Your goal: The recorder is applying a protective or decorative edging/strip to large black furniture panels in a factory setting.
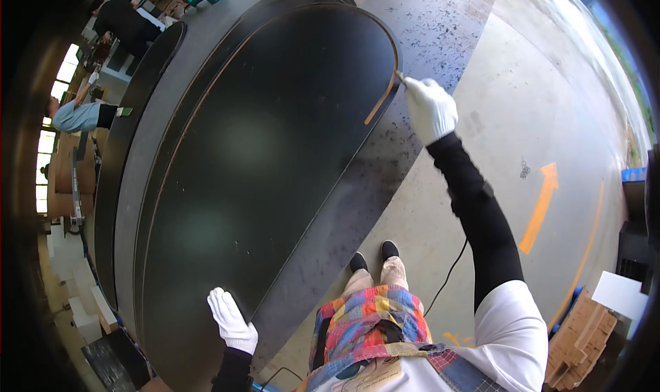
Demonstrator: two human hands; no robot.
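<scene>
A large dark oval panel (pixel 275 117) lies before me, its curved far edge lined by a thin brown strip (pixel 393 42). The strip's loose-looking end (pixel 371 114) angles over the panel's upper right side. My right hand (pixel 431 109), in a white knit glove, is closed at that rounded edge. A small, thin object (pixel 401 76) sticks out from its fingers and meets the strip; its kind is too small to tell. Near the panel's close end, my left hand (pixel 232 321), also gloved, rests flat on the surface with its fingers stretched out.
Another long dark panel (pixel 130 158) stands at the left. Beyond it are a person in a light blue top (pixel 79 117) and one in dark clothes (pixel 126 20). A black cord (pixel 450 276) trails over the floor beside my feet. Brown stacked material (pixel 581 340) sits at the lower right.
</scene>
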